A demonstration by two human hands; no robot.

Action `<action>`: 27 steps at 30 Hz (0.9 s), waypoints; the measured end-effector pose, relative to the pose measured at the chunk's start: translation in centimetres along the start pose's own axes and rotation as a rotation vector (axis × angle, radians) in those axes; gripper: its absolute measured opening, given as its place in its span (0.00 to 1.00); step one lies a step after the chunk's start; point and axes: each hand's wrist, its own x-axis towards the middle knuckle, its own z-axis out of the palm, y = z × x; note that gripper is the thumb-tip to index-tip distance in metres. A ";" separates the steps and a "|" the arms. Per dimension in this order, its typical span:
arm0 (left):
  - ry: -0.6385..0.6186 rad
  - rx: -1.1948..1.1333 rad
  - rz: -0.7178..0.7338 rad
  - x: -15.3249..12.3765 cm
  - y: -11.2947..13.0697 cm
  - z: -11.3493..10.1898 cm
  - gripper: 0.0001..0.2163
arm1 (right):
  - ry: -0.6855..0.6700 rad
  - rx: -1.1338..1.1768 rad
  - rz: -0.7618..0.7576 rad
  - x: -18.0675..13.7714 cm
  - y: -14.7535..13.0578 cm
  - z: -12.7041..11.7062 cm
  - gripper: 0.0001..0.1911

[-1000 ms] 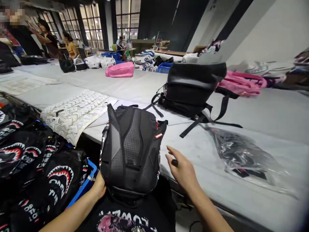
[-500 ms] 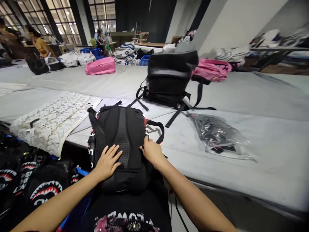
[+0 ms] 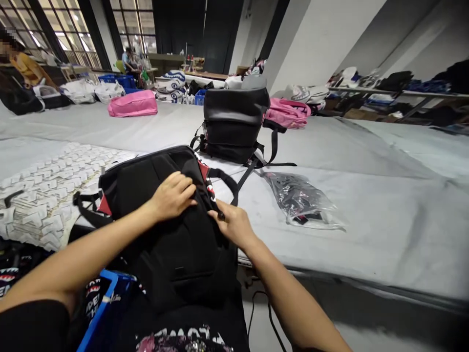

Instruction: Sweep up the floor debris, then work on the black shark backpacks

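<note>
A black backpack (image 3: 146, 178) lies in front of me with its back panel up, partly over the table's near edge and against my body. Red and white print shows along its sides. My left hand (image 3: 173, 196) presses on the back panel, its fingers curled into the fabric. At the right side edge, my right hand (image 3: 234, 222) grips the backpack, thumb on top; the fingers beneath are hidden. A black strap (image 3: 229, 183) loops out just above that hand.
Another black backpack (image 3: 236, 124) stands farther back, with a clear plastic bag (image 3: 300, 200) nearer right. White patterned material (image 3: 47, 181) covers the left. A blue crate (image 3: 97, 313) sits below left. Pink bags (image 3: 134, 103) lie beyond; people work at the back left.
The backpack has turned and its top has shifted left. My left hand has gone from lying flat to curled fingers, farther up the panel. My right hand stays at the side edge.
</note>
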 end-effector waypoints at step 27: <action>-0.489 -0.345 -0.101 0.3 -3.6 6.9 0.21 | 0.164 0.016 0.184 1.7 3.2 -0.2 0.22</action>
